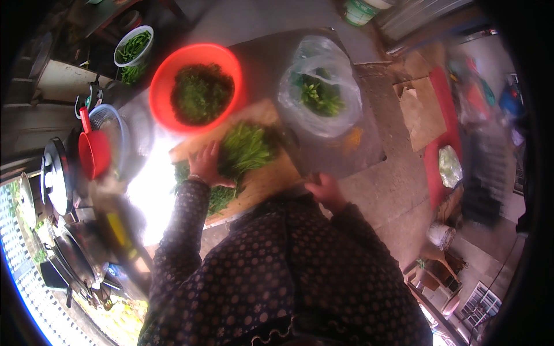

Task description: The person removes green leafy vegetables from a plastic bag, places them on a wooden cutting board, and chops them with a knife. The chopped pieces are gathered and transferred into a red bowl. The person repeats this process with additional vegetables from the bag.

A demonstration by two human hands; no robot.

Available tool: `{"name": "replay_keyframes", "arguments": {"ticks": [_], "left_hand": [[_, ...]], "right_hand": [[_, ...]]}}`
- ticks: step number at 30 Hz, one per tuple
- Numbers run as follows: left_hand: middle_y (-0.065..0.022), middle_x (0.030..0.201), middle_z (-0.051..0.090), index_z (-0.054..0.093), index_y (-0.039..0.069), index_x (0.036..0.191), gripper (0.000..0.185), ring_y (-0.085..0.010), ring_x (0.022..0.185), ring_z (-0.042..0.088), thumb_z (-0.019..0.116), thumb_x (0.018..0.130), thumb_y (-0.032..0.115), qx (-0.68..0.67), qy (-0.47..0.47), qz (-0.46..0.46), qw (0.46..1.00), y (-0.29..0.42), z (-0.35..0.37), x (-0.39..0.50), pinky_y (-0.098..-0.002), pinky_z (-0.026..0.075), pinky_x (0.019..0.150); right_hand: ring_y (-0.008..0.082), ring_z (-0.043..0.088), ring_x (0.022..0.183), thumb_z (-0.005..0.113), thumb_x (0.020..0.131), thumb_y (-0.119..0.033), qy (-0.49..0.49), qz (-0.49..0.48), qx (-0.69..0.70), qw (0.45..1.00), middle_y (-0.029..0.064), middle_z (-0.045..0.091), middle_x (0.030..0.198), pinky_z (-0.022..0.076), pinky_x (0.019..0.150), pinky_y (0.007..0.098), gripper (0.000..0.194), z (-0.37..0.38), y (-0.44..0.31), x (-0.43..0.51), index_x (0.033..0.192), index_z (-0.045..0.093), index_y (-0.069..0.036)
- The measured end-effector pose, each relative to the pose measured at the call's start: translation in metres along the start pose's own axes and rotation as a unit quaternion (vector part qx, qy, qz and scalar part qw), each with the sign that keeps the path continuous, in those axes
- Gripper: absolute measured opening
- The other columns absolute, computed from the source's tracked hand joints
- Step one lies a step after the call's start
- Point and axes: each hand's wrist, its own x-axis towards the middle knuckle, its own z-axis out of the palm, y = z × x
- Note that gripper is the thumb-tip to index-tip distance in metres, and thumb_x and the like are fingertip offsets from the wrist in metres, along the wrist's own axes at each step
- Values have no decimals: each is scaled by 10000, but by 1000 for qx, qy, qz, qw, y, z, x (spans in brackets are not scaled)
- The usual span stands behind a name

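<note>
My left hand lies with spread fingers on leafy greens at the left part of a wooden cutting board. Beside its fingertips is a heap of long green stalks; finely cut greens lie below the palm. My right hand is closed at the board's right edge around what looks like a knife handle; the dark blade is hard to make out against the clothing. Behind the board stands an orange-red plastic basin with chopped greens inside. A clear plastic bag holds leafy greens to the right.
At the left are a red plastic dipper, a bluish colander and a pot lid. A white basket holds green pods at the upper left. Cardboard and a small plastic bag lie at the right.
</note>
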Motion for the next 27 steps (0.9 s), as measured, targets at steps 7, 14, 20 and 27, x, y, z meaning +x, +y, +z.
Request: {"name": "replay_keyframes", "arguments": {"ticks": [7,14,20,27], "left_hand": [[-181,1446,452,214,61,1584,1494,-330,1403,403,905,412,678,18,92,-72,993,34,28,-18,-639,158,1201],[-172,1206,580,386,45,1479,1230,-350,1211,545,886,514,620,-25,124,-97,987,44,44,-33,-494,307,1181],[-158,1116,631,459,82,1384,1041,-342,1108,606,871,566,575,-25,116,-133,984,59,45,-52,-490,399,1079],[-161,1179,626,402,106,1438,1114,-329,1160,602,896,558,576,-42,94,-237,966,83,55,-64,-553,365,1097]], "right_hand": [[135,600,575,697,867,-186,-22,-40,-22,999,67,649,706,475,547,328,250,2,-2,14,935,647,49],[104,562,522,678,902,-188,-94,-3,-19,995,43,625,718,455,493,287,294,-25,-28,25,1022,622,75],[99,553,508,679,908,-192,-129,-12,-19,991,38,615,721,449,480,287,275,-57,-31,43,991,611,62],[113,571,509,711,880,-228,-167,-44,-97,980,34,600,697,461,483,296,290,-85,-31,74,914,596,36]]}}
